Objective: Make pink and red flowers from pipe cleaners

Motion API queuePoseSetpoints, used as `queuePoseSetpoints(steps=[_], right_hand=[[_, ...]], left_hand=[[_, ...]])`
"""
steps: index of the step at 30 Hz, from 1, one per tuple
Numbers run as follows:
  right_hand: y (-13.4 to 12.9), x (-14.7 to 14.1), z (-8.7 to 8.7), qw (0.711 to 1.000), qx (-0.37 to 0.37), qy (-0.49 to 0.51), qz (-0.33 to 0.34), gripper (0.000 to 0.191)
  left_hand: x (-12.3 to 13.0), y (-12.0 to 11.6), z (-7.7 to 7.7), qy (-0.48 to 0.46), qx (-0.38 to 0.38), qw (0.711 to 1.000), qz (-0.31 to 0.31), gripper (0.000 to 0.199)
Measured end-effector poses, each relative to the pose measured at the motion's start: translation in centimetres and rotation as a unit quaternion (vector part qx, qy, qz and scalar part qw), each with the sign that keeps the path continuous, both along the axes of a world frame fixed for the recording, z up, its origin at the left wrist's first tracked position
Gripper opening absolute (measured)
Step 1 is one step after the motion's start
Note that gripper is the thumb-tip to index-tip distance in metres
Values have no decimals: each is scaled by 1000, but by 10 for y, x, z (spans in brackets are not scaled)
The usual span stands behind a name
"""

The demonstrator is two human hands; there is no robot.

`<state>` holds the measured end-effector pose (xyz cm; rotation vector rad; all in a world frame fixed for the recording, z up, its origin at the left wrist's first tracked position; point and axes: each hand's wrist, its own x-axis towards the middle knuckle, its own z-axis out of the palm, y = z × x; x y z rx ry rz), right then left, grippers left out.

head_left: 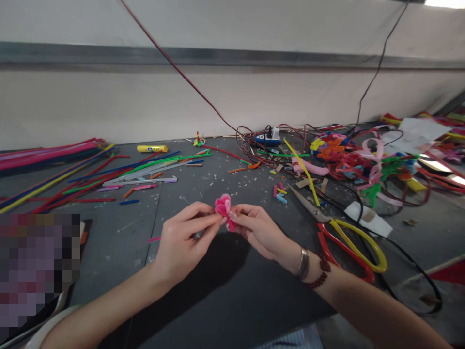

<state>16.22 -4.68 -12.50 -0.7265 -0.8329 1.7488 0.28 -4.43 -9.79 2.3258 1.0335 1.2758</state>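
Observation:
Between my two hands, above the dark table, is a small pink pipe-cleaner flower (223,204) with looped petals. My left hand (189,235) pinches its left side with thumb and fingertips. From the right, my right hand (256,228) grips its lower part, partly hiding it. A short pink pipe-cleaner piece (154,239) lies on the table just left of my left hand. To the right of my right hand rest big scissors (336,228) with one red and one yellow handle, their blades pointing up and left.
Loose pipe cleaners (119,174) spread across the left. A yellow glue stick (151,149) lies near the wall. A pink glue gun (310,167), a power strip (268,140) and tangled cords sit at the back. Finished colourful flowers (329,145) are heaped at right. A pixelated area covers the lower left.

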Motion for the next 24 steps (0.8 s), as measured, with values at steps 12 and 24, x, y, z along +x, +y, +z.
queuePoseSetpoints(steps=[12,24], right_hand=[[0,3,-3,965,-115,189,144,12],[3,6,-10,963,-143,148,176,11]], left_hand=[[3,9,-14,-269,-534,792,-124,12],[0,9,-25,-248,-457,845,-128,6]])
